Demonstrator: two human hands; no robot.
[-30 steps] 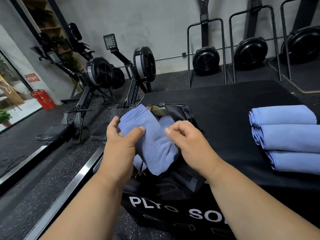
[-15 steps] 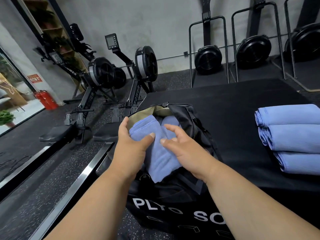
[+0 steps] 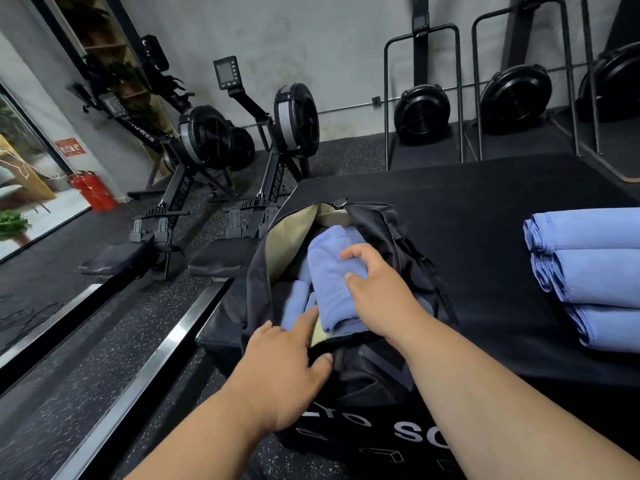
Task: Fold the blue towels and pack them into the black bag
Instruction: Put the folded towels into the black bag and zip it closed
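Towels: three folded [image 3: 599, 278] outside, right grip [image 3: 375, 282] grasping one [image 3: 332, 271] in bag [image 3: 388, 230], left grip [image 3: 287, 362] released.

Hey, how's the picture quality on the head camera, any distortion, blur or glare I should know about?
Head view: strong wide-angle distortion, the wall racks bow and lean; daylight washes out the window at far left; a bright glare strip runs along the metal rail; the black bag blends into the dark platform; right hand and blue towel are reasonably sharp.
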